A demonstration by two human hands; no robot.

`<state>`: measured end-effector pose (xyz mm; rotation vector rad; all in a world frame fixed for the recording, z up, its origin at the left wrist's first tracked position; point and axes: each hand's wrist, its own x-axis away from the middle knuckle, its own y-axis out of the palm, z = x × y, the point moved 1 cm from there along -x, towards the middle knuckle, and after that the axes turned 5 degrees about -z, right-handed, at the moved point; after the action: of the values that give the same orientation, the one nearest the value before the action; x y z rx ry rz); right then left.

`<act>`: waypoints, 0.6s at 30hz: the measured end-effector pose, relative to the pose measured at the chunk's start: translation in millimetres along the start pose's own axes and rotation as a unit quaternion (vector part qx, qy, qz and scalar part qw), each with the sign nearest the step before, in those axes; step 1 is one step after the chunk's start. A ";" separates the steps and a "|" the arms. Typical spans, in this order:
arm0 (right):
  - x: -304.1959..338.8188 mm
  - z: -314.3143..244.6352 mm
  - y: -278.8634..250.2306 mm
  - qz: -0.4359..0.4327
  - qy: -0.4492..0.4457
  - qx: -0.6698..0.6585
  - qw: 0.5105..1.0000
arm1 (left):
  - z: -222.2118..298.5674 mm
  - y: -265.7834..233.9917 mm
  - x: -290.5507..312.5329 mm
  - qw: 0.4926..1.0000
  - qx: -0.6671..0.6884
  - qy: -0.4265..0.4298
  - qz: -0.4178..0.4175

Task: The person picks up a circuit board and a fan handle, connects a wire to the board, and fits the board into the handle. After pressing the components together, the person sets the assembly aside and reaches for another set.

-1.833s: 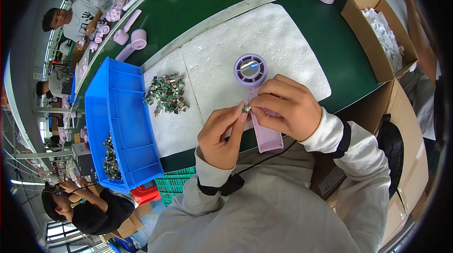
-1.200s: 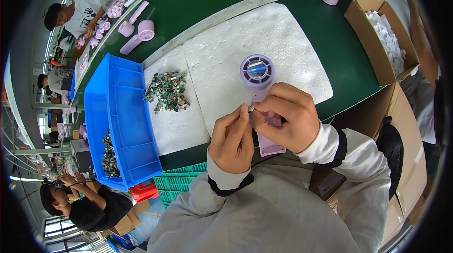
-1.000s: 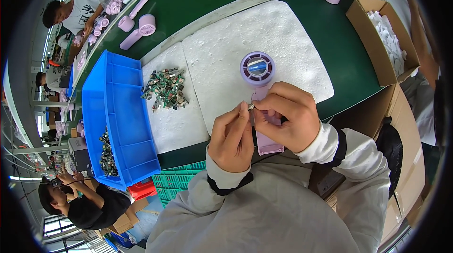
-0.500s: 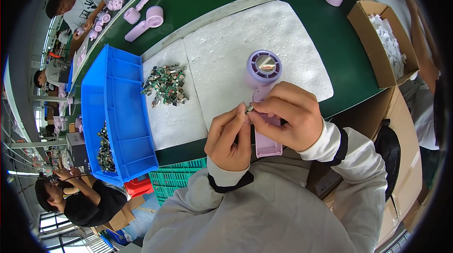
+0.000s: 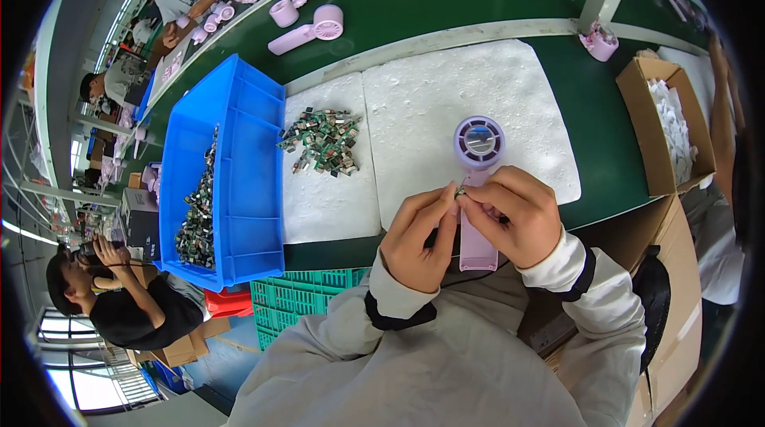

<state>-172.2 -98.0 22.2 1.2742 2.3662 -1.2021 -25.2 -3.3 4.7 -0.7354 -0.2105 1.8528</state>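
Note:
My left hand (image 5: 420, 237) and my right hand (image 5: 519, 216) meet fingertip to fingertip, both closed in a pinch on a tiny circuit board (image 5: 460, 193). Most of that board is hidden by the fingers. Under and just beyond them lies a lilac handheld fan (image 5: 479, 254), its round head (image 5: 479, 142) pointing away from me and its open handle toward me. The right hand covers part of the handle. To the left, a loose heap of small green circuit boards (image 5: 323, 140) rests on the white foam sheet (image 5: 430, 84).
A blue bin (image 5: 253, 164) with more circuit boards (image 5: 196, 224) stands left of the foam. At right is a cardboard box (image 5: 655, 140) of white pieces. Lilac fan parts (image 5: 307, 33) lie beyond the metal rail. Other people work or stand at left; one (image 5: 143, 299) raises a camera.
The view has shifted, so the whole scene sits further right and slightly lower. My hands stay together on the small board, with only slight finger movement.

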 end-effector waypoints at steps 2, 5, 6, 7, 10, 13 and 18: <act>-2.7 2.2 -1.7 -0.015 -0.009 0.003 1.000 | 4.4 -14.7 -7.3 1.000 -0.017 0.021 0.007; -5.7 9.7 0.4 -0.038 -0.004 0.012 0.999 | -4.4 -52.8 -13.7 0.997 -0.047 0.055 -0.001; -7.1 10.6 -1.0 -0.035 0.011 0.016 0.999 | -13.3 -68.6 -16.3 0.991 -0.121 0.049 0.027; -9.7 9.9 -1.6 -0.031 0.025 0.019 0.999 | -21.1 -84.7 -17.9 0.978 -0.197 0.039 0.056; -9.8 10.4 -2.8 -0.044 0.037 0.049 0.997 | -47.4 -114.8 -18.1 0.964 -0.257 0.002 0.073; -15.3 10.2 -6.9 -0.047 0.047 0.113 0.991 | -61.5 -118.7 -11.2 0.955 -0.281 -0.035 0.092; -38.8 5.2 -12.1 -0.087 0.114 0.133 0.981 | -72.7 -120.4 2.6 0.955 -0.273 -0.070 0.097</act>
<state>-158.9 -129.1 45.3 1.3731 2.5926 -1.5450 110.5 33.6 2.7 -1.0281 -0.7901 2.0572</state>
